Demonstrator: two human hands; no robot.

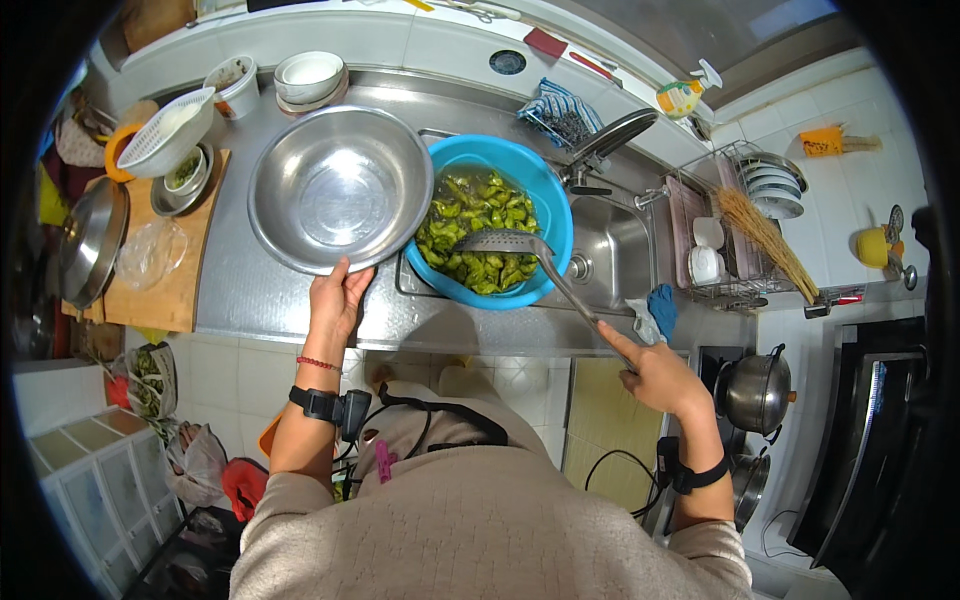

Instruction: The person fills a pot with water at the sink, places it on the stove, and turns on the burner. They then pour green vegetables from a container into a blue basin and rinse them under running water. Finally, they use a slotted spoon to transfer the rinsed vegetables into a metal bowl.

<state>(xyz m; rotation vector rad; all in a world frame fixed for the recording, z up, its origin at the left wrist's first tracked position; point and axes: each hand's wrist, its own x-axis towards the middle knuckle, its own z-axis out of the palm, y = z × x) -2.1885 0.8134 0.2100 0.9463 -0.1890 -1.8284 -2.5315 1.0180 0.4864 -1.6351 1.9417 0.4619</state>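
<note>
My left hand [341,300] grips the near rim of an empty stainless steel basin [341,187], which is beside a blue plastic basin [555,217]. Green peppers, or similar green vegetables [487,270], lie in liquid in the blue basin. My right hand [660,371] holds the long metal handle of a slotted skimmer [502,241]. The skimmer's perforated head is over the green pieces, inside the blue basin's rim. Whether the steel basin rests on the counter cannot be told.
Right of the blue basin are a sink [615,247], a faucet [592,161] and a wire dish rack [742,262]. At left, a wooden cutting board [165,300] bears a plastic bag and a metal dish. Stacked bowls [309,75] stand behind the steel basin.
</note>
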